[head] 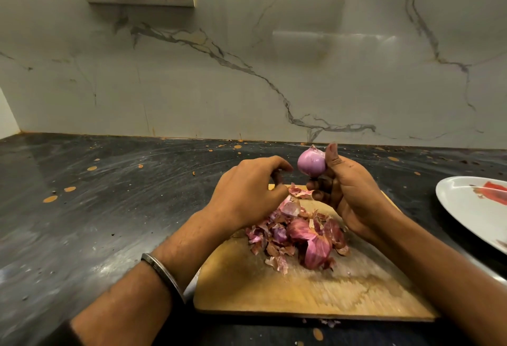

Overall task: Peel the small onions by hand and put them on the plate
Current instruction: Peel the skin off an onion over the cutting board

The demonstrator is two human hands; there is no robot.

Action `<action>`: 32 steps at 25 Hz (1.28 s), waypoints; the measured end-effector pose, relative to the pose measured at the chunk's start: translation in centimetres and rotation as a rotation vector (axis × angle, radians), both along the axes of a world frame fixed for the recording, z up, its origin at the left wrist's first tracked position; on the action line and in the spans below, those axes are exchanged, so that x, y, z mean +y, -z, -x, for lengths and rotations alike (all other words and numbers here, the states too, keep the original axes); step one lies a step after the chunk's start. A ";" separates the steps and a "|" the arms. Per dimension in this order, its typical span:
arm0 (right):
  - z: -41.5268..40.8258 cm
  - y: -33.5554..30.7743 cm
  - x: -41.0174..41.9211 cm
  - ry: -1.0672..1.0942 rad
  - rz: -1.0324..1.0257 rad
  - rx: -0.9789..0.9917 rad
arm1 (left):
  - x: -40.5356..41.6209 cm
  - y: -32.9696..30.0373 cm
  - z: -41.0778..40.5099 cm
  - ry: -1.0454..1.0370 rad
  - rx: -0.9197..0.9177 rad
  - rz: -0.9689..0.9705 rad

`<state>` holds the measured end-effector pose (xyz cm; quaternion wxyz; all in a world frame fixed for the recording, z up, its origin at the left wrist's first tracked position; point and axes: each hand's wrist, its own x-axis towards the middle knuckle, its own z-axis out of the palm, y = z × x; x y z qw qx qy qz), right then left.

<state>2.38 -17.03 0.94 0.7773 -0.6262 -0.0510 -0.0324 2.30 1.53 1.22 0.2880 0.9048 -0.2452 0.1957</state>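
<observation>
Head view, centre right: right hand (345, 189) pinching small onion (311, 161) between thumb and fingers above cutting board (301, 291), tip pointing up. Looks smooth, pale purple, nearly peeled. Left hand (247, 192) just beside, fingers loosely curled, holding nothing. Plate (461, 203) at right edge, nearer right hand.

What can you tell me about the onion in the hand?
The onion is small, round and pale purple, smooth and shiny, so most of its skin looks peeled off. A little pointed tip with a dry scrap sticks up at the top. It is held upright in the air above the far end of the wooden board. The right hand pinches it, thumb on its right side and fingertips below. The left hand is close beside it but not touching.
</observation>
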 end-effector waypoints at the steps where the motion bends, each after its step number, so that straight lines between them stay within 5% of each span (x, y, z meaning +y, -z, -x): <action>1: 0.0 0.0 0.0 -0.002 0.005 0.003 | -0.1 0.0 0.0 0.004 0.010 0.006; 14: -0.6 0.7 0.0 -0.035 -0.011 0.006 | -0.2 -1.0 0.6 0.032 0.046 0.322; 22: -0.7 0.9 -0.3 -0.044 -0.015 -0.058 | -0.2 0.9 -0.3 0.013 0.104 0.097; 27: -0.3 0.9 -0.4 -0.037 0.066 -0.107 | -0.8 1.4 -0.1 0.071 0.111 0.301; 32: 0.0 1.2 -0.1 -0.044 0.116 -0.143 | -0.9 1.4 0.0 -0.026 0.002 0.179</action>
